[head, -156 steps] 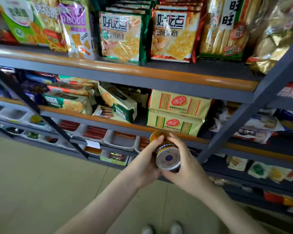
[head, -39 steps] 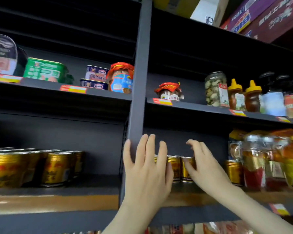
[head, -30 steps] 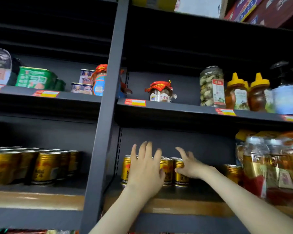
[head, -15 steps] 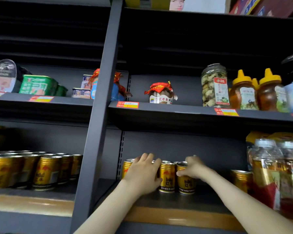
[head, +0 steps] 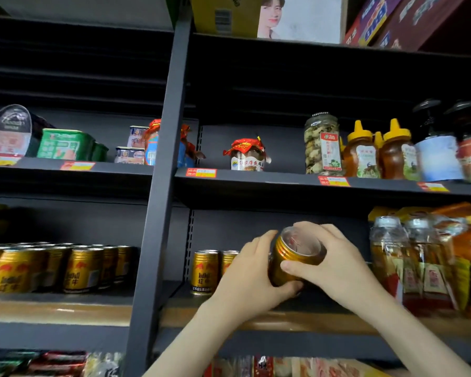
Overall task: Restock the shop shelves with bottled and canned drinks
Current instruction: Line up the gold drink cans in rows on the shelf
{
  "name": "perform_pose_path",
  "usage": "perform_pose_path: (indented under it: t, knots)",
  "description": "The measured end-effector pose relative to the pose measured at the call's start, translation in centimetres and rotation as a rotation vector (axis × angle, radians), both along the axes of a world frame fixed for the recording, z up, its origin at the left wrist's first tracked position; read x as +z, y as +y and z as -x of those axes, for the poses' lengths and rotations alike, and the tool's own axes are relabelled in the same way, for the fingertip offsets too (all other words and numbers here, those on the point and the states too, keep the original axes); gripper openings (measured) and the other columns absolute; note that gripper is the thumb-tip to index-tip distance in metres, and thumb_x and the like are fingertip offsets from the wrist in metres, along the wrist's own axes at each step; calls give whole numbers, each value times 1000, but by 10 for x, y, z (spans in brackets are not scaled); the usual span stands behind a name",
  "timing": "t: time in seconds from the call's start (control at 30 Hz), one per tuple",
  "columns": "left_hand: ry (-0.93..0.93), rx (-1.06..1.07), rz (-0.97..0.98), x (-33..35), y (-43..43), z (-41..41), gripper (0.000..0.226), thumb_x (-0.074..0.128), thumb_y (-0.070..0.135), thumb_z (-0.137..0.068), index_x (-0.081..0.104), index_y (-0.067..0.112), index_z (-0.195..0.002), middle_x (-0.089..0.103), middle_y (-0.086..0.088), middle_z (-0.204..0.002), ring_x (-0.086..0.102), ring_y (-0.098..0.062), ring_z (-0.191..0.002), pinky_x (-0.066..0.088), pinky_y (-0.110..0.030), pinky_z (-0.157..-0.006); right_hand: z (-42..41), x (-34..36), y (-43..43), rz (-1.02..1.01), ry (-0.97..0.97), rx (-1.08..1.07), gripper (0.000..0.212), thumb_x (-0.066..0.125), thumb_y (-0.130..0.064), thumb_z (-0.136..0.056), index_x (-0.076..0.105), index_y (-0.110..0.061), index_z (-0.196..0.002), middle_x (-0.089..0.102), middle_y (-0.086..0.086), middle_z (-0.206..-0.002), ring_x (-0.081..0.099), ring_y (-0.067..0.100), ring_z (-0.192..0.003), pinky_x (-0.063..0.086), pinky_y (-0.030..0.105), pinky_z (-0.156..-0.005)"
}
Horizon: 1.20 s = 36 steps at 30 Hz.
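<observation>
**Spotter:** What do the fingers have?

**Operator:** My right thumb [head: 297, 268] lies across the side wall of the gold can [head: 288, 257]. The other fingers [head: 325, 231] of the right hand [head: 343, 270] curl over its far rim. My left hand [head: 250, 276] cups the opposite side, thumb up near the rim and fingertips under the lower edge. Both hands are wrapped round this one can and hold nothing else.

**Spotter:** And where is it?

**Operator:** It's tilted, with its shiny round end turned toward my camera, at the front of the wooden-edged shelf [head: 324, 326]. That's the bay to the right of the dark upright post [head: 161, 186]. My left hand hides the can's lower edge, so I can't tell whether it touches the board. Two matching cans [head: 204, 270] stand upright just to its left. A longer row [head: 79, 268] fills the bay across the post. Wrapped bottles [head: 389, 257] stand close on the right.

**Spotter:** How do you expect it to handle?

**Operator:** I take it to be full, so dense for its size. The metal is stiff, but the wall is probably thin enough to dent if I drop it or squeeze hard. The painted side looks smooth, so it could slide in a loose grip. I'd hold it mid-wall, thumb opposite fingers, because the end gives little purchase. I'd bring it upright before setting the base flat beside the two cans, and watch those bottles on the right.
</observation>
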<state>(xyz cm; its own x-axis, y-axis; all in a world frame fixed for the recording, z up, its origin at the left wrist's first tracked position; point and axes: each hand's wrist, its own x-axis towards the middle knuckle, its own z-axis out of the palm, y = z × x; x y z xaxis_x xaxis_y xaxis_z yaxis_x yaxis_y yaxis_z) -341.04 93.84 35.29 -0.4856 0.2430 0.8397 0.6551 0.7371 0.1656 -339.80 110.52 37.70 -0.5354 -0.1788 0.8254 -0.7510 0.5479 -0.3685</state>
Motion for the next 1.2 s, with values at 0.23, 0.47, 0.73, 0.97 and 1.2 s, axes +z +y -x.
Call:
perform_pose_path:
  t: [0.23, 0.47, 0.73, 0.97, 1.2]
  knots:
    - [-43, -150, -127, -62, -29, -76, 77, 67, 53, -72, 34, 37, -140, 47, 25, -133, 45, 5, -122, 43, -23, -102, -72, -66, -24, 71, -33, 178, 69, 82, -32, -69, 46, -54, -123, 39, -39, -114, 44, -17, -109, 45, 5, -77]
    - [-213, -41, -105, -184, -134, -144, 69, 70, 48, -70, 39, 39, -131, 44, 24, -125, 45, 5, -118, 36, -10, -97, -117, -188, -122, -20, -271, 404, 85, 82, -48, -65, 31, -66, -131, 29, -49, -124, 31, -24, -122, 30, -5, -88]
    - [-496, 5, -314, -324, -251, -216, 77, 76, 30, -73, 29, 58, -128, 50, 17, -127, 53, -6, -116, 44, -23, -95, -159, -325, -248, -221, -535, 573, 86, 77, -37, -77, 16, -75, -125, 24, -49, -133, 28, -21, -128, 24, 1, -102]
    - [-908, 142, -543, -375, -285, -260, 65, 84, 40, -70, 47, 35, -123, 65, 21, -109, 62, 7, -101, 52, -18, -82, -170, -383, -289, -233, -814, 681, 79, 70, -57, -74, 21, -59, -136, 22, -47, -141, 23, -17, -134, 27, 9, -107]
    - [-1388, 63, -1582, -392, -293, -263, 98, 85, 58, -56, 48, 15, -136, 55, -7, -137, 68, -18, -103, 58, -34, -63, -180, -414, -298, -568, -911, 795, 105, 77, -55, -70, 0, -60, -141, -14, -38, -150, -9, -16, -139, 15, 23, -115]
